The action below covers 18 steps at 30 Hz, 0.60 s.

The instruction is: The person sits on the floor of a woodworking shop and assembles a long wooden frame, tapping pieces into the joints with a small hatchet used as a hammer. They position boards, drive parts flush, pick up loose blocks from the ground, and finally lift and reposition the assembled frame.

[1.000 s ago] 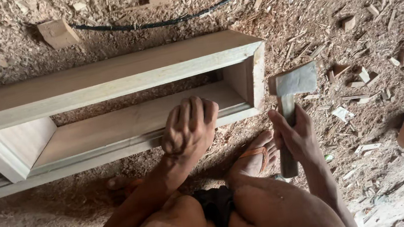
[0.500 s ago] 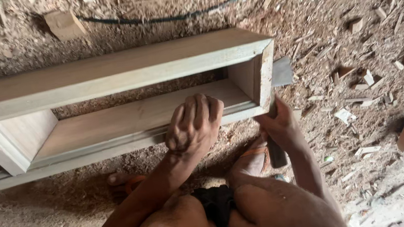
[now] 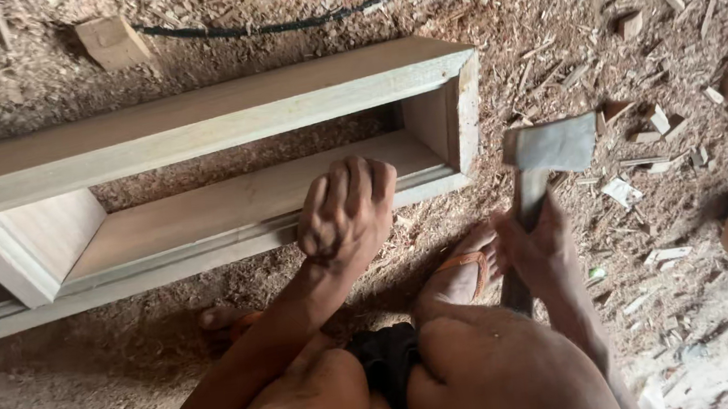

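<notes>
Left hand (image 3: 348, 208) curled, pressed on frame (image 3: 229, 210) rail, steadying it. Right hand (image 3: 538, 245) gripped axe (image 3: 547, 147) handle, head raised beside frame end.

Pale wooden frame (image 3: 193, 123) lies flat on sawdust, long rectangular opening upward. Hatchet (image 3: 547, 147), grey steel head raised, handle upright, just right of frame's end.
</notes>
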Available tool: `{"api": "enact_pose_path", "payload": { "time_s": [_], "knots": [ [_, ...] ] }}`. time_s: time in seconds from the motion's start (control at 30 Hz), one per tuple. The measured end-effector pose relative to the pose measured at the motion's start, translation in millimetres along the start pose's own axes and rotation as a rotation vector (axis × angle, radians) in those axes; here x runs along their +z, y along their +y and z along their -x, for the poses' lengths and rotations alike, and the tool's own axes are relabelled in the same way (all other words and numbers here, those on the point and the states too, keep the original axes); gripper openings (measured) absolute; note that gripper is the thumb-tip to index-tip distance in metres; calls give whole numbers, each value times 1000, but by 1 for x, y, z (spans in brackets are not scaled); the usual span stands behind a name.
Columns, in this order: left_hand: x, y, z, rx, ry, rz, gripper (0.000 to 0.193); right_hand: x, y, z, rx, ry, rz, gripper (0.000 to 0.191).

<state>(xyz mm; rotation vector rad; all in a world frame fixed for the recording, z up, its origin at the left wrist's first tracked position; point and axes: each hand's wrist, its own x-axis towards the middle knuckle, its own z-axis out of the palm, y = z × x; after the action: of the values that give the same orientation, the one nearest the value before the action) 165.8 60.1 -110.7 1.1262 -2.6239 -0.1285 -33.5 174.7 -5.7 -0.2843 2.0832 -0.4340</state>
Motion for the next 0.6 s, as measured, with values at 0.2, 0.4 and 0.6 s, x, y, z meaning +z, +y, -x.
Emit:
{"api": "enact_pose_path", "payload": {
  "time_s": [0.2,0.4,0.6],
  "knots": [
    [13,0,6,-4,66,-23,12,-1,-19,14,32,-23,207,25],
    [20,2,12,-11,96,-8,14,2,10,13,40,-65,131,27],
    [27,-2,19,21,38,-11,10,6,57,1,10,-155,64,25]
  ]
}}
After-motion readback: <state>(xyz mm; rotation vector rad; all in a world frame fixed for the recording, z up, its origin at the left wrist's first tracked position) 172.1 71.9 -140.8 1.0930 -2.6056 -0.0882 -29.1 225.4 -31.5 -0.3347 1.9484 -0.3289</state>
